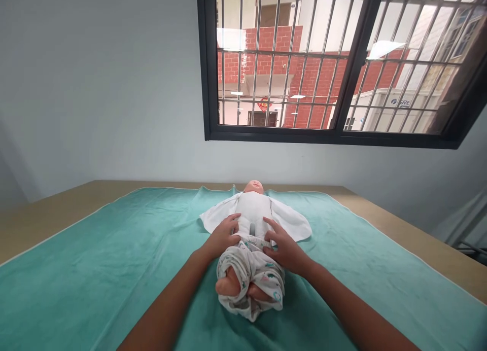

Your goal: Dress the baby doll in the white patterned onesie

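Observation:
A baby doll (252,204) lies on its back in the middle of a teal blanket (114,259), head toward the window. An open white garment (289,221) is spread under its torso. Patterned white trousers (253,277) cover its legs, with the bare feet poking out near me. My left hand (224,233) rests at the doll's waist on the left side, fingers curled at the trousers' waistband. My right hand (283,247) lies on the right side of the waist, fingers pressed on the same waistband.
The blanket covers a wide tan table (45,214) that runs to a grey wall. A barred window (335,62) sits above the table's far side. The table's right edge (418,239) drops off toward the floor.

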A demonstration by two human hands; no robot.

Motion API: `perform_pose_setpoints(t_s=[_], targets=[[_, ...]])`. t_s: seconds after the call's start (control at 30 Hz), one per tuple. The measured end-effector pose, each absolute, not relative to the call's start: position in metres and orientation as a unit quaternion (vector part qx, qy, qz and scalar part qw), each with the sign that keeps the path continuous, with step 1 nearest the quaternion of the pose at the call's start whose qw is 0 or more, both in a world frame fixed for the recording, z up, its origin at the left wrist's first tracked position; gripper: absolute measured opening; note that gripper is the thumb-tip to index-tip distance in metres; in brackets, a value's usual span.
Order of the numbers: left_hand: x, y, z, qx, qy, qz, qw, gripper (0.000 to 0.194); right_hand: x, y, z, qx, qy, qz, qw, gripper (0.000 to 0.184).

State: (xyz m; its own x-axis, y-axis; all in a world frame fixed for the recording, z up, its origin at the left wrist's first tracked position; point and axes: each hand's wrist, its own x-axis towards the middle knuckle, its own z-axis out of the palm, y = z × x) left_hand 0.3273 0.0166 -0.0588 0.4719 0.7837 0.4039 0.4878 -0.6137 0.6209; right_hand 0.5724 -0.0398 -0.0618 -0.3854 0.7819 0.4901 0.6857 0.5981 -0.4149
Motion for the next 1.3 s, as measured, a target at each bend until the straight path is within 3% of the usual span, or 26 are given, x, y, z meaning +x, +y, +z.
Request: perform_pose_setpoints(t_s=[0.33,0.47,0.57,0.67,0.73,0.83,0.9,1.0,1.13,1.3], targets=[[0.345,0.012,-0.07,0.725,0.497,0.433,0.201,0.004,0.58,-0.005,-0.053,-0.458,-0.82,0.0,0.344,0.013],[0.351,0.013,-0.065,0.682,0.524,0.466,0.208,0.025,0.57,0.017,-0.063,-0.498,-0.755,-0.006,0.427,0.01],[0.347,0.021,-0.068,0.682,0.494,0.469,0.266,0.034,0.565,0.031,-0.086,-0.501,-0.69,0.025,0.522,0.012],[0.337,0.026,-0.072,0.659,0.482,0.446,0.367,0.028,0.565,0.038,-0.106,-0.492,-0.654,0.067,0.571,0.045],[0.329,0.025,-0.074,0.629,0.452,0.429,0.464,0.031,0.568,0.041,-0.113,-0.499,-0.644,0.125,0.566,0.06],[0.319,0.02,-0.07,0.593,0.385,0.406,0.579,0.045,0.571,0.043,-0.113,-0.508,-0.642,0.21,0.534,0.063],[0.316,0.017,-0.066,0.593,0.372,0.396,0.594,0.046,0.573,0.042,-0.111,-0.507,-0.647,0.221,0.526,0.064],[0.319,0.015,-0.06,0.653,0.403,0.392,0.507,0.045,0.572,0.037,-0.106,-0.499,-0.664,0.183,0.526,0.062],[0.332,0.016,-0.055,0.743,0.42,0.392,0.344,0.041,0.572,0.026,-0.096,-0.44,-0.721,0.127,0.521,0.042],[0.347,0.012,-0.053,0.804,0.389,0.408,0.189,0.019,0.569,0.023,-0.092,-0.427,-0.715,0.149,0.534,0.033]])
